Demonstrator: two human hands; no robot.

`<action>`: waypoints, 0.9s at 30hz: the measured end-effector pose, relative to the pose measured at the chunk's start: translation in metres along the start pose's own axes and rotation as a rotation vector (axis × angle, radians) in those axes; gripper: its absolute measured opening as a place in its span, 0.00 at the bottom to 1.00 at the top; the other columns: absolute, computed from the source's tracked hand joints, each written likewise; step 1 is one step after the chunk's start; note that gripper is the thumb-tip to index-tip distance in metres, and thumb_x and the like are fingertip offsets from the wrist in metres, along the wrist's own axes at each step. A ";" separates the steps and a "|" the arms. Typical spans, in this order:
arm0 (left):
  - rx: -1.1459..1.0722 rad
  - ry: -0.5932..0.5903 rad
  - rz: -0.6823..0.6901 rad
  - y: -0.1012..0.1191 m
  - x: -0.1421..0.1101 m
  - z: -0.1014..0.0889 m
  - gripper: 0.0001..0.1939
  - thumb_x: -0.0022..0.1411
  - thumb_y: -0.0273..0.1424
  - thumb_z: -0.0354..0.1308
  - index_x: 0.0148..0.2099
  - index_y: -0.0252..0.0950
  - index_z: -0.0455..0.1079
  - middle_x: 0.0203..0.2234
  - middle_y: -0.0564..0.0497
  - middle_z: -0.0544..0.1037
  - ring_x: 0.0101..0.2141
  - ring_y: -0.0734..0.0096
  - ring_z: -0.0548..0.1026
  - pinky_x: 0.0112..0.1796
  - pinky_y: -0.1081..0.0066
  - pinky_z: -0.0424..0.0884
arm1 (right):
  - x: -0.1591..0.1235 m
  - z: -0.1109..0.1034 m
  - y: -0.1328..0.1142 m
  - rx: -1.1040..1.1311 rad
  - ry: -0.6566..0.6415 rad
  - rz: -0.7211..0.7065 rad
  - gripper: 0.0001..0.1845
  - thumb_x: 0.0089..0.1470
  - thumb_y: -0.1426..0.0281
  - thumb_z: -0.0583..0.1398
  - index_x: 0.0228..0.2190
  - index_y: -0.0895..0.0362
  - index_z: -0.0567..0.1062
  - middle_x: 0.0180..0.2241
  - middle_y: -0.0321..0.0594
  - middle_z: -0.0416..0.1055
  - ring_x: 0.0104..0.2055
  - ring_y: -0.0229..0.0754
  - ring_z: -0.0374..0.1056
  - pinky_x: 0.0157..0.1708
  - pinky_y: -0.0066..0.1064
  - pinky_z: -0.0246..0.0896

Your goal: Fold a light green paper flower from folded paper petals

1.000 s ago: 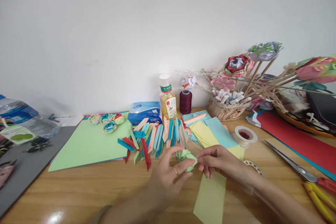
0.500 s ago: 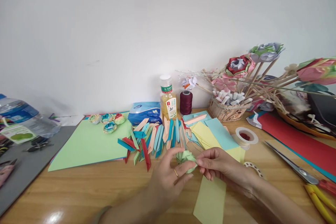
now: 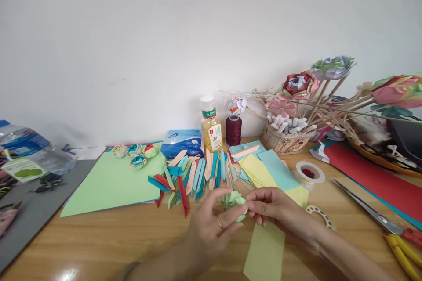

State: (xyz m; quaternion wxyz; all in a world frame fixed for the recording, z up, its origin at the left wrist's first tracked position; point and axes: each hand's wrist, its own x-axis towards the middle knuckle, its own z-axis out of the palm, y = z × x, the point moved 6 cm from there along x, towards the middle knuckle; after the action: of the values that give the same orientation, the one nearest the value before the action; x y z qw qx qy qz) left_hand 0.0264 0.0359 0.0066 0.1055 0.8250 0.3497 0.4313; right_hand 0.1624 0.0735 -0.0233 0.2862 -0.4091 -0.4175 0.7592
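Note:
A light green folded paper flower (image 3: 233,202) is held above the front of the table, between my two hands. My left hand (image 3: 212,224), with a ring on one finger, curls its fingers around the flower's left and front side. The thumb and fingertips of my right hand (image 3: 272,206) pinch the flower's right edge. Below the hands lies a pale yellow-green paper strip (image 3: 265,252). Just beyond them is a heap of folded paper strips (image 3: 198,173) in blue, red, green and peach. Yellow paper pieces (image 3: 257,170) lie behind my right hand.
Small paper flowers (image 3: 137,161) rest on green sheets (image 3: 108,191) at left. A tissue pack (image 3: 182,142), bottle (image 3: 211,127) and thread spool (image 3: 234,131) stand near the wall. At right are a basket (image 3: 285,141), tape roll (image 3: 309,173), scissors (image 3: 372,213) and red paper (image 3: 365,180).
The green paper flower has turned slightly between my fingers, showing more of its folded top. Both hands stay in nearly the same place; the view has shifted a little.

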 end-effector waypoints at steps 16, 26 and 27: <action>-0.025 0.012 -0.058 -0.002 0.000 -0.001 0.20 0.56 0.29 0.57 0.52 0.42 0.62 0.44 0.44 0.68 0.35 0.68 0.74 0.33 0.67 0.74 | 0.000 -0.002 0.001 -0.045 0.020 0.003 0.18 0.31 0.61 0.70 0.21 0.61 0.77 0.15 0.31 0.66 0.17 0.29 0.56 0.19 0.23 0.49; -0.104 -0.002 -0.026 -0.001 -0.002 0.001 0.23 0.57 0.25 0.56 0.54 0.46 0.61 0.46 0.44 0.65 0.33 0.72 0.73 0.29 0.71 0.74 | 0.000 0.000 0.001 -0.050 -0.036 -0.014 0.15 0.34 0.62 0.70 0.20 0.62 0.77 0.16 0.32 0.68 0.17 0.28 0.59 0.19 0.22 0.51; -0.109 -0.008 -0.023 0.000 -0.001 0.001 0.23 0.57 0.24 0.56 0.54 0.46 0.61 0.46 0.44 0.65 0.33 0.72 0.73 0.29 0.71 0.74 | 0.000 0.000 0.002 -0.055 -0.026 -0.012 0.15 0.33 0.62 0.70 0.20 0.62 0.77 0.15 0.31 0.67 0.16 0.28 0.58 0.19 0.22 0.51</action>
State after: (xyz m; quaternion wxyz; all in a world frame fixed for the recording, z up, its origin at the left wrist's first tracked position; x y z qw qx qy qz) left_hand 0.0265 0.0352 0.0050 0.1566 0.8155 0.3346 0.4454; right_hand 0.1622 0.0732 -0.0250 0.2736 -0.4044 -0.4445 0.7510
